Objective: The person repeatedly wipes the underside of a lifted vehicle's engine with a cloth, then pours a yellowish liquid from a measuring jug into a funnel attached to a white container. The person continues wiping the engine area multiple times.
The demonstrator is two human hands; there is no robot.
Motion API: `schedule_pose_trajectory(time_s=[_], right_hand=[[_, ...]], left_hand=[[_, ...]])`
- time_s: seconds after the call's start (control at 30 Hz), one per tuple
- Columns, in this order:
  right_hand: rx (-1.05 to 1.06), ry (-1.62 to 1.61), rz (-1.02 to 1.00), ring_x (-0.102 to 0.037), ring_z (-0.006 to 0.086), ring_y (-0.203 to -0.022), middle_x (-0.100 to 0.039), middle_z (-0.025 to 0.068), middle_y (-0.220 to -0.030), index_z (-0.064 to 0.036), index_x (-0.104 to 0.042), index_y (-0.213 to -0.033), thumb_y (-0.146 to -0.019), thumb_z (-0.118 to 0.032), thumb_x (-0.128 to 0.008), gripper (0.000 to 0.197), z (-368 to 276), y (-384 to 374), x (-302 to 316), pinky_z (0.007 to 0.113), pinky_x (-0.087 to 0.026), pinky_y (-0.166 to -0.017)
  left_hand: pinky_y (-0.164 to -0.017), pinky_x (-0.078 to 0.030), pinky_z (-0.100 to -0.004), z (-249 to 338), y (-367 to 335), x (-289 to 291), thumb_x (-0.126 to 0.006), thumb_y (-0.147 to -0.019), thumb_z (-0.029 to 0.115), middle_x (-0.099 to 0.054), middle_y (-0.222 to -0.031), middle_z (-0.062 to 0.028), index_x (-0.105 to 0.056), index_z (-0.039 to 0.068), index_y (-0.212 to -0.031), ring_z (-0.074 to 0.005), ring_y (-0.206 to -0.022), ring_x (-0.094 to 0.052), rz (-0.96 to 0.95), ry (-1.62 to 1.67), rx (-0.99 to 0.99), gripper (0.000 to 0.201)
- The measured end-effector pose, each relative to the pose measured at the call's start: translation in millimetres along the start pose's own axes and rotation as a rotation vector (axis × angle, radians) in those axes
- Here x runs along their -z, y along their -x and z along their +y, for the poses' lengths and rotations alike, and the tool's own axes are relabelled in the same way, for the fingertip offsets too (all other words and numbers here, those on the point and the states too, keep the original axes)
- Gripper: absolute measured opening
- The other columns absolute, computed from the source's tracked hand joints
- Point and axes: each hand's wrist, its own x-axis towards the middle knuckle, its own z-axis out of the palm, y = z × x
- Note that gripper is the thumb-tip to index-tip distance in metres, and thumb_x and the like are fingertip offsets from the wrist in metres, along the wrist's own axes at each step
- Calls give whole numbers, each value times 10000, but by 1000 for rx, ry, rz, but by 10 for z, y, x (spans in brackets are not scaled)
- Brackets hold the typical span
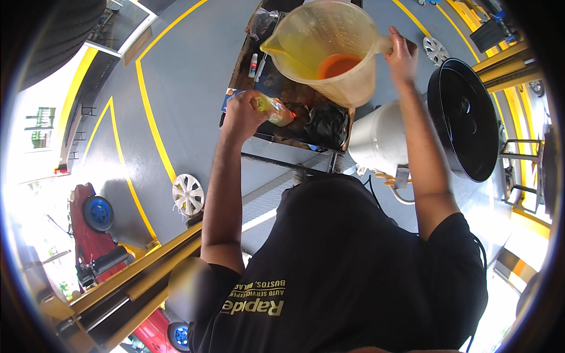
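My right hand [402,57] is closed round the handle of a large translucent measuring jug [294,41], raised over a cart. The jug tilts so that its open top shows, its spout pointing left. Orange liquid [338,66] lies at its bottom. Lower and to the left, my left hand [246,113] grips a clear plastic bottle [278,113] with a yellowish tint. The bottle lies nearly on its side, one end toward the right with something orange-red at it. Most of its other end is hidden in my fingers.
Beneath both is a dark cart top [241,76] with a small white bottle [253,65] and a crumpled black bag [326,126]. At right stands a pale tank [379,135] beside a wide black pan [465,117]. A yellow lift beam [147,270] crosses lower left near a wheel cover [188,194].
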Motion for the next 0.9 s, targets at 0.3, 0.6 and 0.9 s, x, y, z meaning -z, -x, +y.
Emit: schedule_pose_trajectory(time_s=[0.3,0.6,0.9], right_hand=[[-520,-586,187,-475,149,-453,-538,50,-604,10,-630,-761,-1000,-323,-683,413,588,665,-906,338,-373,-433],[-377,-370,67,-610,149,-703,-639,69,-782,19,-653,-1001,-1052,-336,-652,358,883,1020,-620,326,-538,-620],[-275,494,-669,-703,269,-980,-630,166,-1105,-53,-601,-1135,-905,-292,-752,364,429,1960,-154,431,-576,-719]], left_hand=[[-696,-552,-333,234,27,-33,-971,-691,158,-708,-835,-127,-705,-48,-1123,-199,-721,-662,-60,44,19,547],[-727,-544,-353,219,25,-105,-958,-700,152,-689,-873,-132,-706,-35,-1122,-227,-763,-655,-56,42,-19,526],[-578,-455,-281,144,64,-173,-963,-702,138,-540,-675,2,-734,0,-1080,-97,-609,-478,38,43,-95,463]])
